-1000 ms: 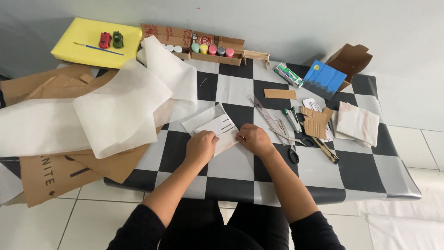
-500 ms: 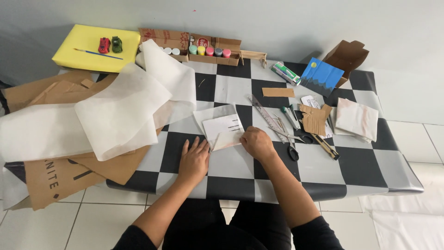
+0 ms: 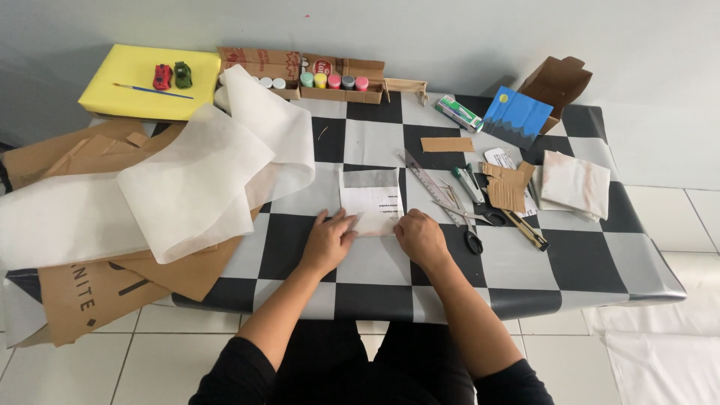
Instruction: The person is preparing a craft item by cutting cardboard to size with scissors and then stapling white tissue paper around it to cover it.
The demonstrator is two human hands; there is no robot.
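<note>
- White paper sheet (image 3: 371, 199) with a few printed lines lies flat on the checked table (image 3: 570, 262), just in front of the person, with its near edge under both hands.
- Left hand (image 3: 328, 241) lies flat, fingers spread, pressing the sheet's near left corner; its grip is open and closed around nothing.
- Right hand (image 3: 420, 237) rests knuckles up on the near right corner; fingers curl downward, and I cannot tell whether they pinch the paper edge.
- Judging by this, the step in hand is flattening or creasing the sheet; the next move seems to need steady pressure on both corners so the paper does not slide.
- Scissors (image 3: 471, 234), a ruler (image 3: 426, 178) and a yellow-and-black knife (image 3: 525, 229) lie just to the right of the right hand, close enough to be bumped.
- Large sheets of thin white paper (image 3: 195, 191) and brown cardboard (image 3: 90, 289) crowd the left side.
- Paint pots (image 3: 330, 80) in a cardboard tray stand well apart at the far edge.
</note>
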